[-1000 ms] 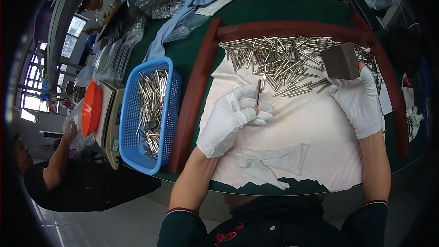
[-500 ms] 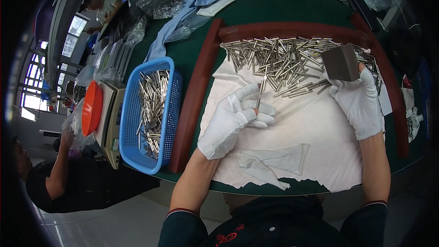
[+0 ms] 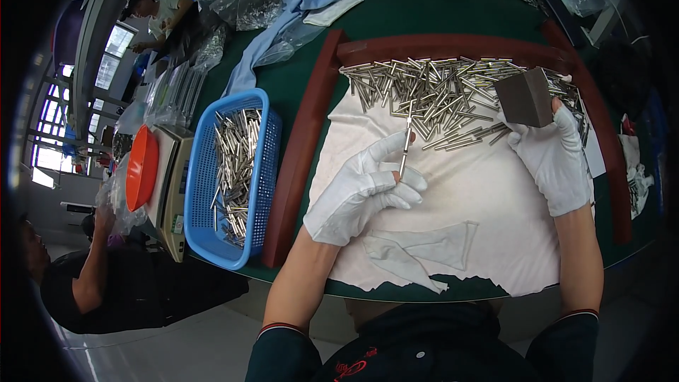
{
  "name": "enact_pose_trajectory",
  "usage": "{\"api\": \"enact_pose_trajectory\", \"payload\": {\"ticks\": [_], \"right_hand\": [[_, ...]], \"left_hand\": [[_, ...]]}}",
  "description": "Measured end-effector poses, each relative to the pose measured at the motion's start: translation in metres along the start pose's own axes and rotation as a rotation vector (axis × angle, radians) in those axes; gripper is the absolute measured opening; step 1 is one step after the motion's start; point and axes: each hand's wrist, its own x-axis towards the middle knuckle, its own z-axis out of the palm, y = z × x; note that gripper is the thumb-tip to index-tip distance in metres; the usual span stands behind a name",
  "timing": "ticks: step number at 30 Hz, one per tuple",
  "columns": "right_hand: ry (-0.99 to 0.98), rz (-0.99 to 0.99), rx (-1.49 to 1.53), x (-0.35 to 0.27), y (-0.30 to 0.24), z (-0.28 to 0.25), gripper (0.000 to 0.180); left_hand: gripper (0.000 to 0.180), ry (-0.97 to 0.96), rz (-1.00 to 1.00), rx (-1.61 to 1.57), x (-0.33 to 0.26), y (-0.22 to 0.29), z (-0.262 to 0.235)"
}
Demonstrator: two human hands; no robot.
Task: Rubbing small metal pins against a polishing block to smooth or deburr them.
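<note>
Head view: left hand (image 3: 361, 194), white glove, fingers (image 3: 409, 181) pinched on thin metal pin (image 3: 404, 147), upright over white cloth (image 3: 467, 198). Right hand (image 3: 555, 159) fingers wrapped round dark grey block (image 3: 525, 97), at edge of pin pile (image 3: 445, 95). Pin likely light, stiff, slippery; best gripped mid-shaft. Blue basket (image 3: 198, 191) of pins left on green worktop (image 3: 396, 14).
</note>
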Motion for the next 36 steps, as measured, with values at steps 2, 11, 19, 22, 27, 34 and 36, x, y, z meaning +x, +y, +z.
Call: {"api": "enact_pose_trajectory", "payload": {"ticks": [2,11,19,22,27,34,36], "right_hand": [[-0.001,-0.003,0.004,0.000,0.000,0.000,0.033],[-0.087,-0.723,-1.344,-0.028,0.023,0.042,0.073],[-0.264,-0.679,-1.555,-0.032,0.030,0.045,0.078],[-0.257,-0.644,-1.540,-0.033,0.032,0.046,0.078],[-0.278,-0.608,-1.567,-0.033,0.032,0.047,0.077],[-0.274,-0.684,-1.549,-0.031,0.036,0.046,0.075],[-0.266,-0.675,-1.568,-0.031,0.036,0.045,0.075]], "left_hand": [[0.065,-0.027,-0.008,-0.047,0.000,-0.002,-0.003],[0.069,-0.048,-0.051,0.006,0.001,-0.005,0.015],[0.071,-0.131,-0.087,-0.016,-0.001,-0.009,0.019],[0.070,-0.107,-0.065,0.016,-0.001,-0.011,0.020],[0.069,-0.093,-0.060,0.166,-0.001,-0.010,0.015],[0.068,-0.063,-0.045,0.079,-0.002,-0.009,0.018],[0.068,-0.134,-0.043,-0.049,-0.001,-0.012,0.013]]}}
